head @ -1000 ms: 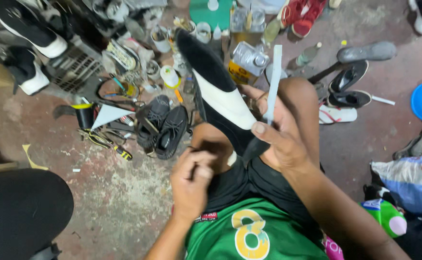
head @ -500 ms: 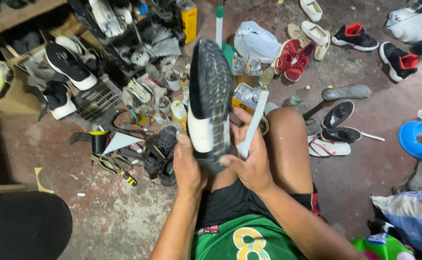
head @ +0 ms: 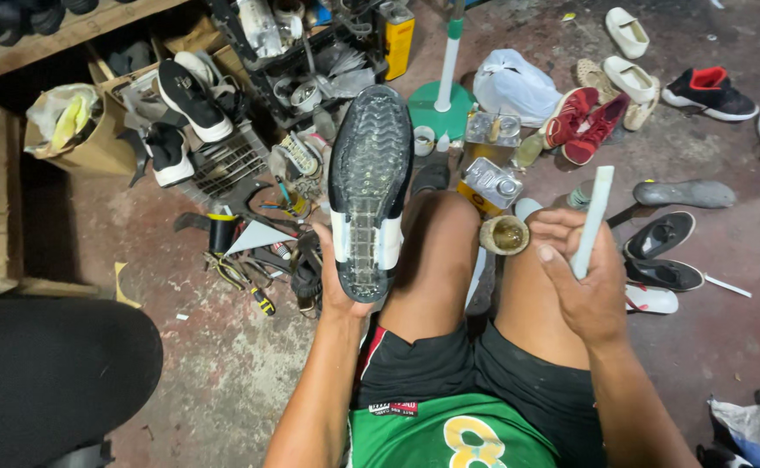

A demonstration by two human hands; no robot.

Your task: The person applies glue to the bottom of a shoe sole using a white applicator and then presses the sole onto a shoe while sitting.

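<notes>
My left hand grips the heel end of a black and white shoe, held sole-up with its ribbed dark sole facing me. My right hand holds a pale flat stick upright over my right knee. A small open glue can with amber contents rests between my knees, just left of the right hand. I sit on the floor in black shorts and a green shirt.
Shoes lie all around: red pair, white pair, black slip-ons, a grey insole. A wire rack, metal tins, hand tools, a green stand and a white bag crowd the floor ahead.
The shoe has turned fully sole-up and now rests in my left hand alone. My right hand has come off it and moved right with the stick. The view tilted further up.
</notes>
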